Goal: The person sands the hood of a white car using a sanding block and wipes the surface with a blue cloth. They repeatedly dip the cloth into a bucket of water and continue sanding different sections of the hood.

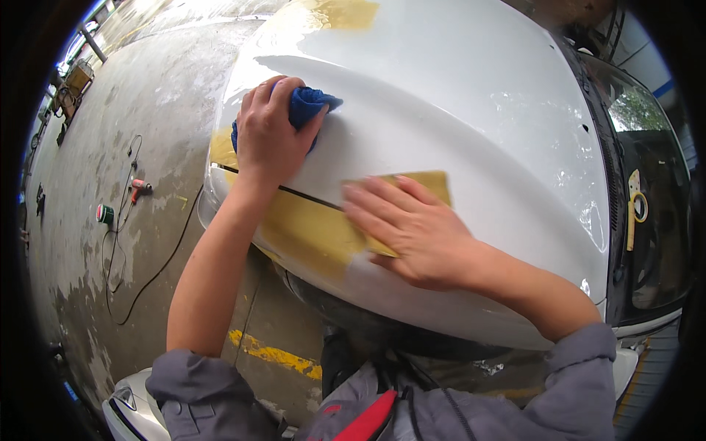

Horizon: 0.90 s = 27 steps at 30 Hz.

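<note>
My left hand is closed around a bunched blue cloth, resting on the front of a white car hood. My right hand, slightly blurred, lies flat with a yellow sheet of sandpaper under its palm and fingers. The sheet is pressed to the car near the dark gap between hood and fender. Just left of it, the fender bears a dull yellow patch. Another yellow patch shows beside my left wrist, and a further one at the hood's far edge.
On the concrete floor to the left lie a red heat-gun-like tool, a green and white can and a long black cord. The windshield stands at right, with a yellow tape roll near it. Part of another white car shows lower left.
</note>
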### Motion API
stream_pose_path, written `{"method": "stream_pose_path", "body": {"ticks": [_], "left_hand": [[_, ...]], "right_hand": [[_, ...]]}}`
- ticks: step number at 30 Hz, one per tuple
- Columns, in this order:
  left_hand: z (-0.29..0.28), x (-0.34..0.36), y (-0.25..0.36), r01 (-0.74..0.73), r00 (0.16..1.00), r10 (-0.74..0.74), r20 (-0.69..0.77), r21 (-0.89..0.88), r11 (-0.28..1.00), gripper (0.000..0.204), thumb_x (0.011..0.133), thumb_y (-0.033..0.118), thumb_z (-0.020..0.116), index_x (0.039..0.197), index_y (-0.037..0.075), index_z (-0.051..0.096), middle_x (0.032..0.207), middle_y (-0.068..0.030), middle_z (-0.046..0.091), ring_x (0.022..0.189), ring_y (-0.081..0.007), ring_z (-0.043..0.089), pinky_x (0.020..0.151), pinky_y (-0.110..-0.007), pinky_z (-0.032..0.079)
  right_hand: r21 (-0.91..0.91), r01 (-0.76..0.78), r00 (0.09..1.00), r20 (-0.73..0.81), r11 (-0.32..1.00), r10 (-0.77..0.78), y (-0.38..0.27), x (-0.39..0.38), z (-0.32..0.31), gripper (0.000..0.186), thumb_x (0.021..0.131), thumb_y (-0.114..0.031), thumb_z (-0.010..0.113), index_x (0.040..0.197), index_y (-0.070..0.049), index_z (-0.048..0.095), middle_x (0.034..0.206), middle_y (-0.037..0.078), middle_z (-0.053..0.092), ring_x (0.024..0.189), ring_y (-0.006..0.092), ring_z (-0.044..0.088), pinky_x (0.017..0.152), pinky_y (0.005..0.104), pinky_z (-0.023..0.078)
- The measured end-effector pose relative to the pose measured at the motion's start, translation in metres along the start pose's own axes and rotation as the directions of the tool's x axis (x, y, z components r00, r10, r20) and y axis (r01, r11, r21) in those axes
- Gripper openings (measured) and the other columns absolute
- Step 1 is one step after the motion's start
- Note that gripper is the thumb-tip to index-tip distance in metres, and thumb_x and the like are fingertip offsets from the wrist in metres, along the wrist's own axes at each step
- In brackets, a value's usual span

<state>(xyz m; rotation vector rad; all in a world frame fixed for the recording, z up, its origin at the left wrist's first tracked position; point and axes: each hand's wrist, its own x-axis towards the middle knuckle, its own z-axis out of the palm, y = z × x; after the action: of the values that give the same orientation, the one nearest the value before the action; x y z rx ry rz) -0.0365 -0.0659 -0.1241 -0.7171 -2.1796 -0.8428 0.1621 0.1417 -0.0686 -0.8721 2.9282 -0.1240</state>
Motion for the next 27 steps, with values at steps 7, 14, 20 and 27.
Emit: {"method": "stream_pose_path", "body": {"ticks": [7,14,20,27], "left_hand": [[-0.010,-0.005,-0.008,0.040,0.999,-0.042,0.032,0.083,0.996,0.041,0.085,0.025,0.086,0.119,0.010,0.069,0.124,-0.0136,0.070,0.117,-0.0389,0.064,0.101,-0.049,0.052],[0.001,0.000,0.005,-0.013,1.000,0.013,0.012,0.032,0.999,0.038,0.088,0.022,0.084,0.119,0.008,0.067,0.121,-0.0145,0.071,0.113,-0.0400,0.064,0.100,-0.048,0.052],[-0.014,-0.002,-0.006,-0.022,1.000,0.020,0.018,0.119,0.993,0.037,0.088,0.023,0.084,0.118,0.008,0.068,0.120,-0.0140,0.071,0.114,-0.0395,0.064,0.101,-0.048,0.051],[-0.003,0.005,0.002,-0.020,1.000,0.019,0.023,0.023,1.000,0.036,0.088,0.021,0.084,0.117,0.007,0.067,0.120,-0.0152,0.071,0.113,-0.0400,0.065,0.100,-0.048,0.052]], "right_hand": [[-0.040,-0.219,0.973,0.060,0.975,0.221,-0.005,-0.102,-0.008,0.080,0.096,-0.038,0.068,0.165,-0.011,0.040,0.174,0.011,0.033,0.161,0.0296,0.030,0.130,0.0507,0.016],[0.029,-0.014,0.998,-0.054,0.999,0.016,0.010,0.012,0.010,0.066,0.110,-0.044,0.044,0.163,-0.004,0.039,0.174,0.013,0.031,0.162,0.0315,0.026,0.131,0.0498,0.019],[-0.043,-0.306,0.950,0.057,0.951,0.308,0.017,-0.142,-0.002,0.073,0.105,-0.046,0.054,0.166,-0.009,0.038,0.174,0.013,0.030,0.163,0.0325,0.024,0.130,0.0530,0.016],[0.030,0.016,0.989,-0.149,0.999,-0.012,0.006,0.015,0.006,0.066,0.101,-0.035,0.058,0.158,-0.004,0.046,0.167,0.014,0.044,0.156,0.0307,0.038,0.127,0.0496,0.030]]}}
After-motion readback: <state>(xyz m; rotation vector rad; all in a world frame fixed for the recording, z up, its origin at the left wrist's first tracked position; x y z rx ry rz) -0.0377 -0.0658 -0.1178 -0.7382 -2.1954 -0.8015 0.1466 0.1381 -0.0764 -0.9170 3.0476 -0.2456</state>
